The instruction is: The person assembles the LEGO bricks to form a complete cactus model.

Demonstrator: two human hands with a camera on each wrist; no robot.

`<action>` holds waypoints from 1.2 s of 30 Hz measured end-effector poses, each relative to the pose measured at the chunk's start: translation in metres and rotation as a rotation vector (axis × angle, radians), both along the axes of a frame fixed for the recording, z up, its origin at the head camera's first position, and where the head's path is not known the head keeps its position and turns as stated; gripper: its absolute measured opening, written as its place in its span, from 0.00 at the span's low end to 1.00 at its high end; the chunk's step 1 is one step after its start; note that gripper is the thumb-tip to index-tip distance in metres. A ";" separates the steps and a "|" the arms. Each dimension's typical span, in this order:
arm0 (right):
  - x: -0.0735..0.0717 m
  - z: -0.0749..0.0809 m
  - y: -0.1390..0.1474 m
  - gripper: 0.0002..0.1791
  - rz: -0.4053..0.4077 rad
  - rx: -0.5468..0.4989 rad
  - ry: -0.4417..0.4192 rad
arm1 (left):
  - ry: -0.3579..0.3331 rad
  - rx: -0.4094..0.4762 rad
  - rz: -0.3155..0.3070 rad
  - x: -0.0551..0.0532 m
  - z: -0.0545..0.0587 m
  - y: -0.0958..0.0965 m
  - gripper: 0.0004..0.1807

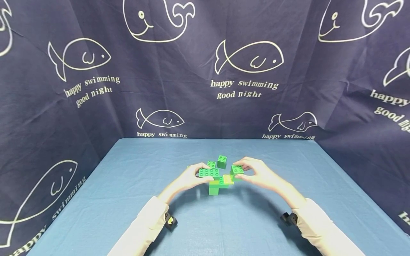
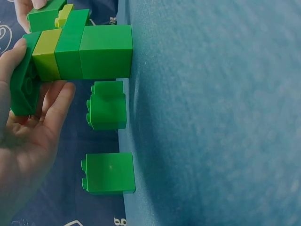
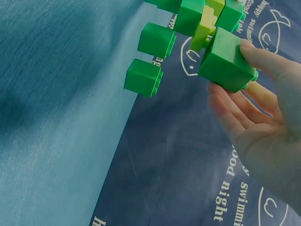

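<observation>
Pale sleeves (image 1: 148, 217) nearest; blue table (image 1: 128, 167) with green-yellow assembly (image 2: 70, 52); left hand (image 1: 190, 176) grips long green brick (image 1: 209, 173) above it, right hand (image 1: 257, 173) pinches smaller square brick (image 1: 237, 170) just beside. Probably mid-stacking; next move calls for exact alignment.

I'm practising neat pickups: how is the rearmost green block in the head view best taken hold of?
Probably from above, pinching the rearmost green block by its near and far walls, below the studs: it stands upright, studs up, its visible walls look flat, and another green block stands close on its left.
</observation>
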State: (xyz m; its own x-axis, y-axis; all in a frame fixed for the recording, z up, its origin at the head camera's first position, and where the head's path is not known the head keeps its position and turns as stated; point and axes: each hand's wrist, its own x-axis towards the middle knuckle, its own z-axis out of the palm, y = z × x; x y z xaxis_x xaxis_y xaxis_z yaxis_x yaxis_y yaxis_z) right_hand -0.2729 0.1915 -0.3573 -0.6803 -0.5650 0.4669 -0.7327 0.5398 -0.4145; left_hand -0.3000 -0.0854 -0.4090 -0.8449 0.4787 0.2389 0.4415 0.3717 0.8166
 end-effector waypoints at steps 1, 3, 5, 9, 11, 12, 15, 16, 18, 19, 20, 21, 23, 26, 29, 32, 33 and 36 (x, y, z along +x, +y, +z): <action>0.000 0.000 -0.001 0.18 -0.001 0.004 -0.003 | -0.001 -0.001 0.002 0.000 0.000 0.000 0.19; 0.001 0.001 -0.002 0.18 -0.004 0.014 -0.002 | -0.001 -0.009 0.005 0.003 0.003 0.001 0.19; 0.001 0.002 -0.003 0.18 -0.006 0.022 -0.003 | -0.003 -0.011 0.003 0.006 0.007 0.001 0.19; 0.001 0.003 -0.004 0.19 -0.002 0.026 0.005 | -0.006 -0.010 -0.003 0.004 0.007 0.000 0.19; 0.000 0.002 -0.004 0.19 0.000 0.025 0.007 | -0.006 -0.009 -0.001 -0.002 -0.001 0.000 0.20; 0.000 0.002 -0.004 0.18 0.002 0.023 0.005 | -0.004 -0.009 -0.001 -0.002 -0.001 -0.001 0.20; 0.000 0.001 -0.005 0.18 0.001 0.024 -0.013 | 0.008 -0.015 0.001 -0.002 -0.001 -0.001 0.20; -0.001 0.000 -0.005 0.18 0.001 0.026 -0.018 | 0.013 -0.017 0.001 -0.002 -0.001 -0.001 0.20; -0.001 -0.001 -0.005 0.18 -0.001 0.028 -0.028 | 0.016 -0.018 0.001 -0.001 -0.001 0.000 0.20; -0.001 -0.001 -0.005 0.18 -0.004 0.028 -0.034 | 0.018 -0.019 0.001 -0.001 -0.001 0.000 0.20; -0.001 -0.001 -0.005 0.18 -0.004 0.026 -0.037 | 0.018 -0.018 0.001 -0.001 -0.001 0.000 0.20; -0.001 -0.002 -0.005 0.18 -0.007 0.026 -0.038 | 0.018 -0.017 -0.002 -0.001 -0.001 -0.001 0.19; -0.001 -0.002 -0.006 0.18 -0.008 0.021 -0.037 | 0.018 -0.014 -0.006 -0.001 -0.001 0.000 0.19; -0.001 -0.003 -0.007 0.18 0.001 0.010 -0.024 | 0.016 -0.009 -0.010 -0.001 -0.001 0.000 0.19; 0.000 -0.004 -0.008 0.19 0.012 0.000 -0.010 | 0.018 -0.007 -0.011 -0.001 -0.001 0.000 0.19; 0.000 -0.006 -0.008 0.19 0.015 -0.005 -0.006 | 0.024 -0.011 -0.014 -0.001 -0.001 0.000 0.19; 0.000 -0.006 -0.008 0.19 0.014 -0.004 -0.006 | 0.025 -0.014 -0.013 -0.001 -0.001 0.000 0.19; 0.000 -0.007 -0.008 0.19 0.019 -0.010 -0.008 | 0.026 -0.016 -0.010 -0.001 0.000 0.000 0.19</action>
